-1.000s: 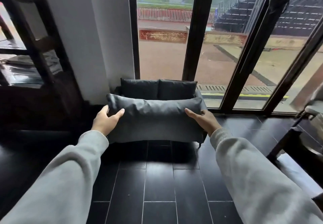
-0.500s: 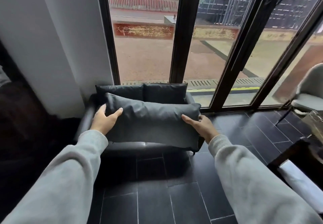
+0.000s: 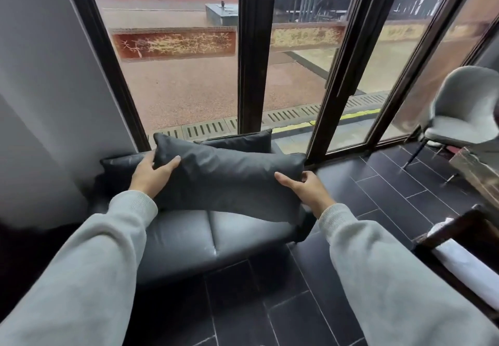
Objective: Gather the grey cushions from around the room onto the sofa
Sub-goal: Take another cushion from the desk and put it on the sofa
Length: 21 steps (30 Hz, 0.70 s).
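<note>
I hold a long dark grey cushion point(image 3: 232, 180) in the air above the seat of a small dark grey sofa point(image 3: 216, 235). My left hand point(image 3: 151, 172) grips its left end, thumb on the near face. My right hand point(image 3: 305, 187) grips its right end the same way. The cushion tilts, left end higher. Behind it, two grey back cushions lean on the sofa: the right one point(image 3: 243, 140) shows its top edge, the left one point(image 3: 121, 163) peeks out beside my left hand.
The sofa stands against tall dark-framed glass doors point(image 3: 253, 56), with a white wall point(image 3: 40, 102) to its left. A grey chair point(image 3: 461, 113) stands at the right. A dark wooden frame with a white pad point(image 3: 464, 259) sits at the near right. Dark floor tiles point(image 3: 270, 305) lie in front.
I have come closer to the sofa and the view has tipped downward. The cushion, held in both hands, now hangs over the seat, its left end raised.
</note>
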Tool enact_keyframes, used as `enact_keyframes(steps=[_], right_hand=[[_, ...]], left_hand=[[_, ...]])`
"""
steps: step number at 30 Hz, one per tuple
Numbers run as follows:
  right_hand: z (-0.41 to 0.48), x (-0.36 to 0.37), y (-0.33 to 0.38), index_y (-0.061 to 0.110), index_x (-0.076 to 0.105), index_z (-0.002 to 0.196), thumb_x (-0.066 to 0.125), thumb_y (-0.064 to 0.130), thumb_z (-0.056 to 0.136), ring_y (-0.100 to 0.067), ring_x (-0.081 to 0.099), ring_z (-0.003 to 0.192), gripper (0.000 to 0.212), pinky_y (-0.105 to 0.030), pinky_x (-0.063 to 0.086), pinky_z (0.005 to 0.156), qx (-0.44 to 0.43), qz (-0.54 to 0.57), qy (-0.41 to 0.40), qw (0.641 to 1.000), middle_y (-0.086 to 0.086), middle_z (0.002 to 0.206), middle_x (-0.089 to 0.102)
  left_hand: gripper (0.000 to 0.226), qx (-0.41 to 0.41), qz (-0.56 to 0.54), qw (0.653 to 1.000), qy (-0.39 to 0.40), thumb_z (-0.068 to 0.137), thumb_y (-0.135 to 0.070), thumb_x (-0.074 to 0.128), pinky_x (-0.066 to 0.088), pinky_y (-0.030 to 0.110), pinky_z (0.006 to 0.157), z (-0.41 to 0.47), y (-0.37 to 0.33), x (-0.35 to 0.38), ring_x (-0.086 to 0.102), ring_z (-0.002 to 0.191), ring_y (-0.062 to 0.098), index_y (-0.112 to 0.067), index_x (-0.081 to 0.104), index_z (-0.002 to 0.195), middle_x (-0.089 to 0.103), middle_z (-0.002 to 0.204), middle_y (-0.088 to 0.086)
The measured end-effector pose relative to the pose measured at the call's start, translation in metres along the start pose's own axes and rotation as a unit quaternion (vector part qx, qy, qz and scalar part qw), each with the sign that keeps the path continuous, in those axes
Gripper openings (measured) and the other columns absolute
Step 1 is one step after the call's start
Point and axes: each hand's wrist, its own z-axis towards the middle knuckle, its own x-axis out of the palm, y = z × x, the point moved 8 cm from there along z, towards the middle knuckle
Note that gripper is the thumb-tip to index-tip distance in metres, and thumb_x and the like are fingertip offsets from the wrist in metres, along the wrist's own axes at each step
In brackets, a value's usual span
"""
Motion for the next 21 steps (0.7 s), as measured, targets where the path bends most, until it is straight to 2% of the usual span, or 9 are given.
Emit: enact_keyframes(steps=[2,4,8,12,15,16,18,19,21], right_hand=[[0.026,-0.002,-0.007,0.029,0.064,0.092,0.093,0.034,0.078,0.014,0.069,0.072,0.033,-0.006,0.051,0.057,0.006,0.013,-0.008,1.000,0.018,0.080,0.076],[0.054,-0.003,-0.012,0.031,0.063,0.095,0.093,0.032,0.078,0.016,0.069,0.072,0.035,-0.005,0.050,0.057,0.015,0.026,-0.005,1.000,0.026,0.075,0.075],[0.116,-0.007,-0.025,0.038,0.059,0.096,0.097,0.041,0.070,0.021,0.065,0.073,0.046,-0.003,0.049,0.054,0.036,0.046,-0.004,0.998,0.037,0.075,0.070],[0.175,-0.020,-0.036,0.039,0.060,0.095,0.096,0.059,0.053,0.009,0.070,0.084,0.058,-0.007,0.052,0.063,0.055,0.037,-0.038,0.997,0.026,0.090,0.072],[0.216,-0.029,-0.043,0.037,0.060,0.092,0.095,0.061,0.047,0.017,0.068,0.079,0.062,-0.004,0.051,0.060,0.071,0.043,-0.035,0.996,0.032,0.081,0.072],[0.229,-0.033,-0.046,0.035,0.060,0.092,0.095,0.061,0.046,0.014,0.069,0.079,0.064,-0.007,0.053,0.064,0.080,0.044,-0.036,0.995,0.029,0.082,0.074],[0.248,-0.039,-0.053,0.033,0.058,0.093,0.094,0.063,0.044,0.004,0.069,0.092,0.068,-0.020,0.058,0.082,0.104,0.043,-0.043,0.993,0.020,0.099,0.072],[0.255,-0.041,-0.056,0.032,0.058,0.094,0.094,0.063,0.044,0.000,0.068,0.095,0.068,-0.024,0.057,0.084,0.111,0.045,-0.044,0.992,0.016,0.105,0.070],[0.270,-0.044,-0.064,0.031,0.060,0.095,0.096,0.054,0.050,0.003,0.071,0.085,0.062,-0.016,0.056,0.070,0.116,0.062,-0.049,0.990,0.015,0.102,0.071]], left_hand=[[0.065,0.001,0.003,1.000,0.003,0.089,-0.049,0.076,0.038,0.030,0.104,0.026,0.000,0.018,0.051,0.130,0.014,-0.028,0.055,0.147,0.060,0.146,-0.001],[0.066,0.003,0.007,1.000,0.005,0.090,-0.047,0.076,0.037,0.029,0.102,0.053,-0.002,0.037,0.050,0.125,0.012,-0.027,0.054,0.148,0.059,0.147,0.001],[0.077,0.004,0.030,0.999,0.011,0.090,-0.050,0.075,0.034,0.030,0.105,0.114,-0.010,0.076,0.047,0.142,0.024,-0.025,0.043,0.157,0.051,0.156,0.002],[0.080,-0.003,0.048,0.999,0.017,0.087,-0.057,0.075,0.038,0.033,0.104,0.176,-0.025,0.118,0.050,0.138,0.025,-0.025,0.045,0.154,0.054,0.153,0.001],[0.077,0.008,0.067,0.997,0.024,0.087,-0.058,0.075,0.040,0.034,0.099,0.216,-0.038,0.151,0.055,0.132,0.026,-0.025,0.047,0.151,0.058,0.148,0.003],[0.077,0.007,0.073,0.997,0.029,0.087,-0.059,0.075,0.041,0.035,0.099,0.229,-0.041,0.162,0.056,0.131,0.027,-0.026,0.048,0.150,0.059,0.146,0.003],[0.078,0.002,0.083,0.996,0.044,0.085,-0.061,0.075,0.044,0.038,0.100,0.250,-0.043,0.180,0.057,0.129,0.027,-0.027,0.048,0.149,0.060,0.144,0.003],[0.079,0.001,0.087,0.995,0.054,0.084,-0.063,0.075,0.045,0.039,0.100,0.259,-0.044,0.189,0.057,0.128,0.027,-0.028,0.047,0.150,0.060,0.144,0.002],[0.082,0.004,0.097,0.992,0.080,0.083,-0.065,0.075,0.045,0.039,0.100,0.279,-0.047,0.211,0.058,0.126,0.025,-0.028,0.047,0.151,0.059,0.145,0.001]])
